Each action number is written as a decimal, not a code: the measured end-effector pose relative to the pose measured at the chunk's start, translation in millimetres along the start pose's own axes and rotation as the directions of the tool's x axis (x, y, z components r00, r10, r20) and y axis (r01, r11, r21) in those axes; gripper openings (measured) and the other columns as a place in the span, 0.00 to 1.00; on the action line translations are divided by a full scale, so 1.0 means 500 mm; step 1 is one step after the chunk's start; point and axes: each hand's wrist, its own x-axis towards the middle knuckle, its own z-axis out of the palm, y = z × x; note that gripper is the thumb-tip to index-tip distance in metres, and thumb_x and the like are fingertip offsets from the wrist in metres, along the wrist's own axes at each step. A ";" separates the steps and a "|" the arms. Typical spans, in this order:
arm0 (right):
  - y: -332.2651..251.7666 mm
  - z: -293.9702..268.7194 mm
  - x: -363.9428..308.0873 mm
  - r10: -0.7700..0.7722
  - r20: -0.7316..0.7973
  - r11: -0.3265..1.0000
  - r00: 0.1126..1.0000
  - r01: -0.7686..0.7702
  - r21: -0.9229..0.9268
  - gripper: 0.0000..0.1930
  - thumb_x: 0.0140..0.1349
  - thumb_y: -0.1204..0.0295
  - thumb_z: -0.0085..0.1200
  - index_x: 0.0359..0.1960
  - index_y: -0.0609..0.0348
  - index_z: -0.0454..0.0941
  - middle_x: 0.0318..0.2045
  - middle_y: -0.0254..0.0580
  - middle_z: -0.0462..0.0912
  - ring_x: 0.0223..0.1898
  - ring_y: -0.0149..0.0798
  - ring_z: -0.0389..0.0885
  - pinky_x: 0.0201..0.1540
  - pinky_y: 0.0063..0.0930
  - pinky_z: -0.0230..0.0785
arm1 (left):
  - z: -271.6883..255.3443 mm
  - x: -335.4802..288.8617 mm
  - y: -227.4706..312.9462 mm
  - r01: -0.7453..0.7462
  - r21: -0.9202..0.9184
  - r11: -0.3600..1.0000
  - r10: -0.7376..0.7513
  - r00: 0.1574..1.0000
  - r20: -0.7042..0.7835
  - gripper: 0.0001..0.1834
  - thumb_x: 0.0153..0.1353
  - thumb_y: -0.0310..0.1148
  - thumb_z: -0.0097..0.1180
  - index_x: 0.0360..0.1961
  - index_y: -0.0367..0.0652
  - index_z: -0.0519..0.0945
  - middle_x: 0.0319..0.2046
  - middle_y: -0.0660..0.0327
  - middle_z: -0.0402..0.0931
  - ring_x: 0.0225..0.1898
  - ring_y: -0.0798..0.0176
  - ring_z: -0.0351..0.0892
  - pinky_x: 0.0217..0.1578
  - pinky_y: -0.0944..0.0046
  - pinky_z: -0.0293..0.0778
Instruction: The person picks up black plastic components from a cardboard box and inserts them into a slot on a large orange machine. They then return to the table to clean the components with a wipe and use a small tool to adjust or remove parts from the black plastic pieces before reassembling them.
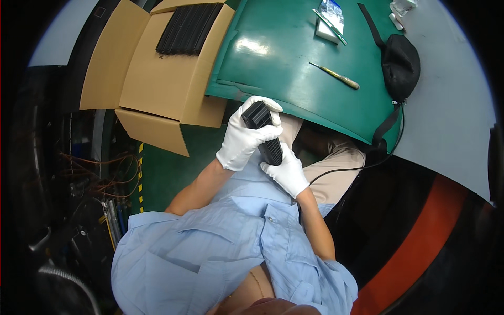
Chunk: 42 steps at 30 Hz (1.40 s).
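Both my hands wear white gloves and hold one black ribbed plastic part in front of my body, near the table's edge. My left hand wraps round its upper end, thumb across the front. Lower down, my right hand grips the other end from the right side. The part is long, narrow and tilted, with slots along its face; its back is hidden by the gloves. Left of the table, an open cardboard box carries a stack of similar black ribbed parts.
On the green table mat lie a screwdriver and a small white box with a thin green tool across it. A black pouch with strap and cable sits at the right. Brown wires hang at the left.
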 end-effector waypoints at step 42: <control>-0.105 -0.100 -0.122 0.101 0.086 0.992 0.991 -0.107 0.063 0.24 0.54 0.70 0.65 0.53 0.59 0.75 0.46 0.52 0.81 0.48 0.52 0.82 0.53 0.38 0.73 | -0.073 0.015 -0.066 0.224 -0.823 0.523 -0.223 0.967 0.122 0.18 0.60 0.20 0.54 0.53 0.38 0.71 0.36 0.62 0.73 0.41 0.59 0.76 0.53 0.53 0.70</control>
